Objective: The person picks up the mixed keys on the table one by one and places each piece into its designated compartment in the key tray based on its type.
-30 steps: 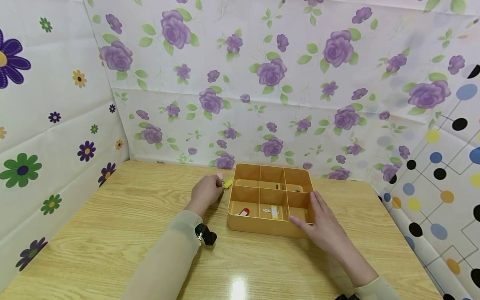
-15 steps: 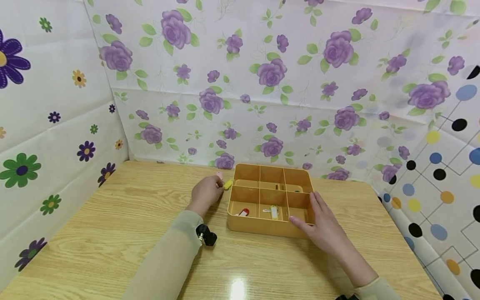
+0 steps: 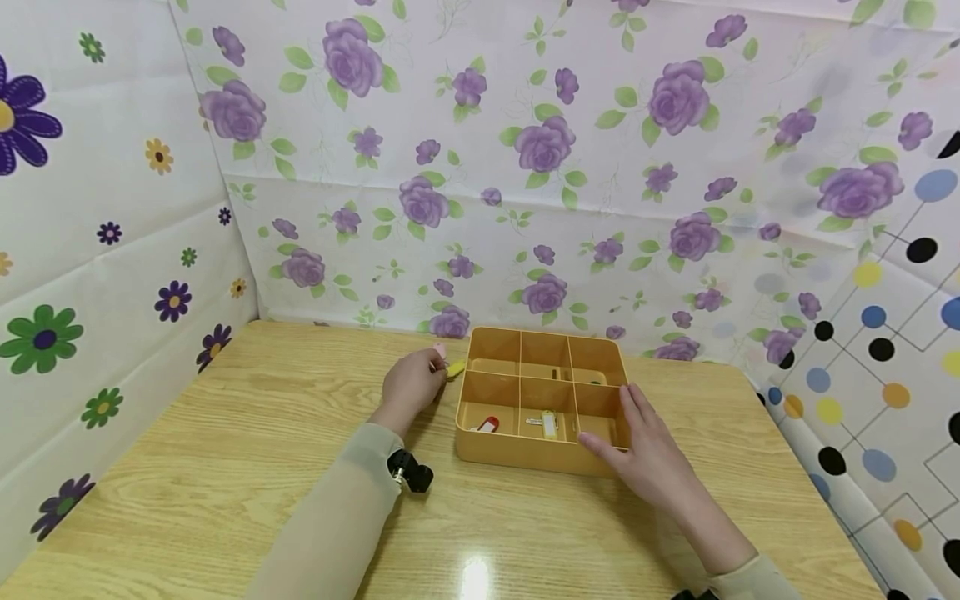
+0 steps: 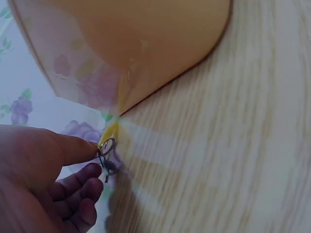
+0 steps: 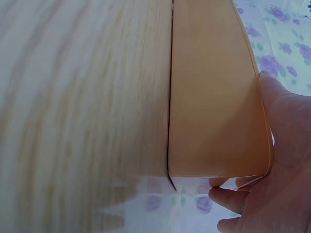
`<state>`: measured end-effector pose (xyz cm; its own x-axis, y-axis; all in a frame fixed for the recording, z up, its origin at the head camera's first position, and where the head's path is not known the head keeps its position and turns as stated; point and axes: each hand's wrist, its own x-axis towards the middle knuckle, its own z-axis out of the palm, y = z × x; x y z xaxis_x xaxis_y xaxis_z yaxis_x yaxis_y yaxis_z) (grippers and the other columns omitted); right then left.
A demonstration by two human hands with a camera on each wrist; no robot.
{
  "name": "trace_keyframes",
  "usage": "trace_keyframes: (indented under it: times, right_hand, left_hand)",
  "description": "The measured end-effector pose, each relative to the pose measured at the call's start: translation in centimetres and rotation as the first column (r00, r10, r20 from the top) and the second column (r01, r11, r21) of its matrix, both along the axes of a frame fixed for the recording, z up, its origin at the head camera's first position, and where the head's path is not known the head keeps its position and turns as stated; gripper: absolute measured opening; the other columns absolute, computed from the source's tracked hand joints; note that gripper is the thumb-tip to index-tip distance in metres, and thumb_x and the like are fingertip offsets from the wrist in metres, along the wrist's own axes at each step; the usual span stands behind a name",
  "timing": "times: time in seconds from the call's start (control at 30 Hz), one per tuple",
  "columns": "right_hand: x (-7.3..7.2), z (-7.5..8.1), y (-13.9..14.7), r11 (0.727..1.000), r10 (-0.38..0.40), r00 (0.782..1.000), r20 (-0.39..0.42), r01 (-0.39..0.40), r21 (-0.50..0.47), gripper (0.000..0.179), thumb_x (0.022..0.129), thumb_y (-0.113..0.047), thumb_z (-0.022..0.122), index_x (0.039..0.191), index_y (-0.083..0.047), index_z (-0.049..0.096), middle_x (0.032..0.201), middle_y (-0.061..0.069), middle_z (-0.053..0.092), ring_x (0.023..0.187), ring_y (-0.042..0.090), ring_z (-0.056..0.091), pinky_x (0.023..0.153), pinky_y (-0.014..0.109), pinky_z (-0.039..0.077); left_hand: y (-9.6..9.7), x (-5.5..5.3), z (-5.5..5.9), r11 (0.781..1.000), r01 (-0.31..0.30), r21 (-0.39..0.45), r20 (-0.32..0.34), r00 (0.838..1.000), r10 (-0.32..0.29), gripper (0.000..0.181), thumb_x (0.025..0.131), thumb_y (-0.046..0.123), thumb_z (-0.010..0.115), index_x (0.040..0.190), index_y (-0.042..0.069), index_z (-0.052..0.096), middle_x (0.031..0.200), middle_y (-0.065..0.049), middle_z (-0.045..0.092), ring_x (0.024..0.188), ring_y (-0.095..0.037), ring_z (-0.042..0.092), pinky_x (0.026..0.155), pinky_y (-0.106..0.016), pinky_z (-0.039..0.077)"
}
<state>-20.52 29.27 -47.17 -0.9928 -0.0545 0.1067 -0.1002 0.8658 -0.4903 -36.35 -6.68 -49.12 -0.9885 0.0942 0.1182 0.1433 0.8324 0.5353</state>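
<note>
My left hand [image 3: 413,384] pinches the metal ring of a yellow key tag [image 3: 455,367], beside the left wall of an orange divided box [image 3: 525,450]. In the left wrist view the tag's ring [image 4: 108,146] is at the fingertips, and a small key hangs below it. A pink tag [image 3: 439,351] lies just beyond that hand. My right hand [image 3: 656,454] rests across the box's front right corner, thumb on the front rim and fingers fairly straight along the right side. A red key tag [image 3: 489,424] lies in the front left compartment, another yellow key tag [image 3: 549,424] in the front middle one.
Small dark bits [image 3: 556,373] show in the back middle compartment, and a green bit [image 3: 595,382] in the back right one; partitions hide the rest. The box stands on a wooden table [image 3: 480,517] close to the flowered cloth [image 3: 487,167] behind it.
The yellow key tag at my left fingertips has turned slightly and now looks narrower. My right hand and the box have not moved.
</note>
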Motion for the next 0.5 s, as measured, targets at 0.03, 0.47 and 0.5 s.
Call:
trace_keyframes:
  times: [0.03, 0.47, 0.5]
  right_hand:
    - [0.0, 0.0, 0.0, 1.000, 0.000, 1.000, 0.000, 0.000, 0.000, 0.119, 0.102, -0.077, 0.060, 0.175, 0.000, 0.008, 0.182, 0.024, 0.004, 0.162, 0.058, 0.014, 0.120, 0.079, 0.026]
    - [0.1, 0.1, -0.1, 1.000, 0.007, 1.000, 0.000, -0.007, -0.003, 0.118, 0.102, -0.077, 0.060, 0.175, 0.001, 0.008, 0.182, 0.025, 0.003, 0.162, 0.058, 0.014, 0.120, 0.079, 0.027]
    - [0.0, 0.2, -0.1, 1.000, 0.009, 1.000, 0.000, -0.009, -0.003, 0.118, 0.102, -0.077, 0.060, 0.175, 0.001, 0.009, 0.182, 0.025, 0.003, 0.162, 0.058, 0.014, 0.120, 0.079, 0.027]
  left_hand:
    - [-0.1, 0.0, 0.0, 1.000, 0.003, 0.023, -0.009, 1.000, -0.003, 0.008, 0.107, 0.019, 0.073, 0.101, 0.014, 0.072, 0.095, -0.004, 0.073, 0.083, -0.026, 0.064, 0.075, -0.045, 0.052]
    - [-1.5, 0.6, 0.7, 0.973, 0.019, 0.231, 0.013, 1.000, -0.023, 0.010, 0.112, 0.014, 0.066, 0.107, 0.006, 0.068, 0.104, -0.011, 0.073, 0.095, -0.029, 0.066, 0.085, -0.046, 0.055]
    - [-1.6, 0.7, 0.7, 0.971, 0.014, 0.237, 0.024, 1.000, -0.020, 0.010, 0.112, 0.015, 0.065, 0.108, 0.006, 0.068, 0.104, -0.011, 0.072, 0.094, -0.028, 0.066, 0.083, -0.045, 0.055]
